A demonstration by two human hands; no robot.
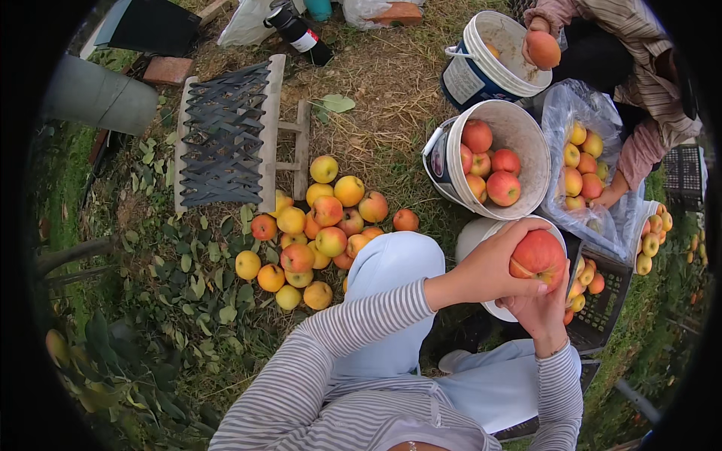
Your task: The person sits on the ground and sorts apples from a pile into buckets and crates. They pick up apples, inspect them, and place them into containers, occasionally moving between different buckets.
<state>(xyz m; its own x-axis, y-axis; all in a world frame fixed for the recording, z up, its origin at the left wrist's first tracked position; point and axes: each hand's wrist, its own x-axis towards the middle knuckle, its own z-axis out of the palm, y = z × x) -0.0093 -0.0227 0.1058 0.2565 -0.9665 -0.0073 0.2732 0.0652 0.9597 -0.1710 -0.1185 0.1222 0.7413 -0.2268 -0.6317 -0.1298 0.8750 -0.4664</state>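
Both my hands are around one red apple (538,256), held over a white bucket (471,239) beside my knee. My left hand (496,262) grips it from the left, thumb along its lower edge. My right hand (541,315) supports it from below and the right. Above stands a white-lined bucket (522,135) with several red apples (503,188) in it. Left of my knee lies a pile of yellow and red apples (331,242) on the grass. To the right, more apples (586,279) sit in a black plastic crate (609,299).
A co-worker's hand (533,42) holds an apple over another bucket (479,73); their other hand (615,191) reaches into a plastic-lined crate (592,107) of apples. A woven-strap stool (225,135), a black bottle (299,36) and a grey bucket (101,96) are farther left.
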